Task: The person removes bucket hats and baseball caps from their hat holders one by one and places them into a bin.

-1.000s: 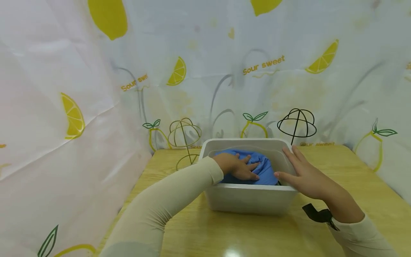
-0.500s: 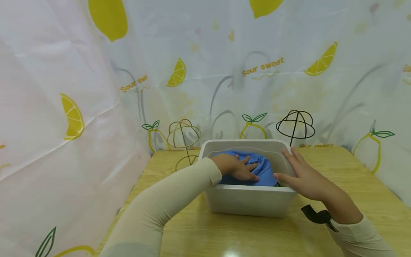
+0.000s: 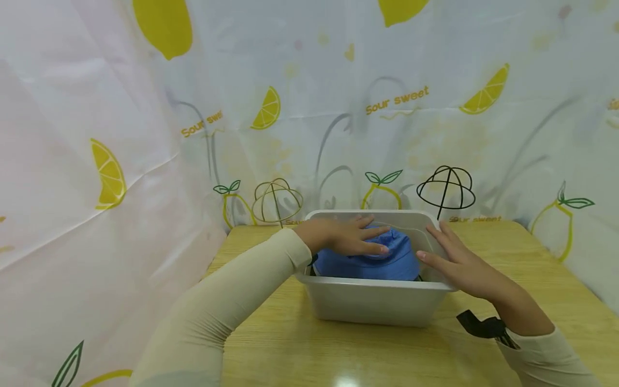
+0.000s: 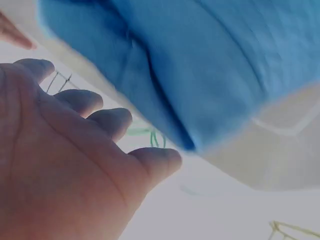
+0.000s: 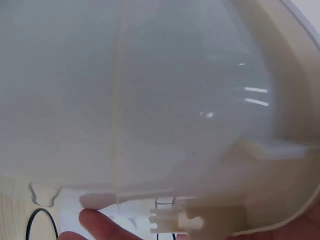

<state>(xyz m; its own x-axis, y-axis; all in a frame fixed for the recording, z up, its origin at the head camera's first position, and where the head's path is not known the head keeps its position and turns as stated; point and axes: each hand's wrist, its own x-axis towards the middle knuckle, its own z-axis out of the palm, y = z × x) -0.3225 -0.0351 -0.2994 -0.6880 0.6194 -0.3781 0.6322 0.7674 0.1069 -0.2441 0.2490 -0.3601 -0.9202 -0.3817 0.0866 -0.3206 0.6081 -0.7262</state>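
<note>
A blue bucket hat, its crown up and its brim downward, sits inside an off-white plastic bin. Over the crown my left hand is spread, palm down, fingers straight. In the left wrist view the palm and fingertips show beside the blue fabric, a gap between them. My right hand rests on the bin's right rim, fingers extended along it and thumb toward the inside. From the right wrist, the smooth outer wall fills most of the view. Something dark shows under the brim.
Behind the bin stand two wire hat stands, a gold one on the left and a black one on the right. The wooden table is backed by a lemon-print sheet.
My left hand has risen off the hat and shifted slightly left, its fingers straighter. The hat's crown stands higher and fuller than before. My right hand has stayed at the rim.
</note>
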